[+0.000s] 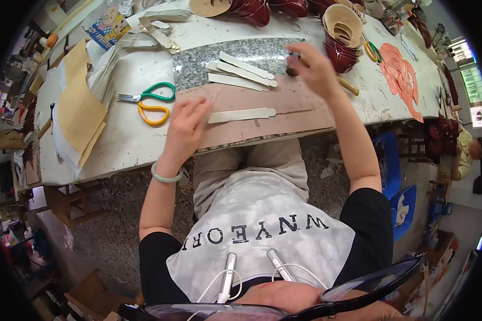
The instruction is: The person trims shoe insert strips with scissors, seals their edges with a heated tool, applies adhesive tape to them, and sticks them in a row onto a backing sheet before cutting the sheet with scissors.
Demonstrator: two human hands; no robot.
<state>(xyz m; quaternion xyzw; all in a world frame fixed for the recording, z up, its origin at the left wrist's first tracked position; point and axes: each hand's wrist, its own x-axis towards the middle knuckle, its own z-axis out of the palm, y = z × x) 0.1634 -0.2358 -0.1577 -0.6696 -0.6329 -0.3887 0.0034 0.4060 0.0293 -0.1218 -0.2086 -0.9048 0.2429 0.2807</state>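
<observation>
My left hand [188, 124], its fingers bent and blurred, is at the left end of a white strip [243, 115] lying on a pinkish-brown sheet [300, 101]. Whether it grips the strip or only touches it is unclear. To the right, my right hand [316, 67] is raised, with its thumb and fingers curled around a small dark object [292, 70], which they partly cover. Several more white strips [241, 72] lie between the hands, across a grey speckled slab [193, 64] and the sheet. Scissors [154, 110] with green and yellow handles rest beside my left hand.
Tan and white sheets [80, 112] hang over the table's left side. Bundled pale strips [158, 35] lie at the back left. Dark red shoe-like pieces [340, 53] and beige pieces [344, 24] stand at the back. Salmon cutouts [399, 75] and green-handled scissors [373, 52] are right.
</observation>
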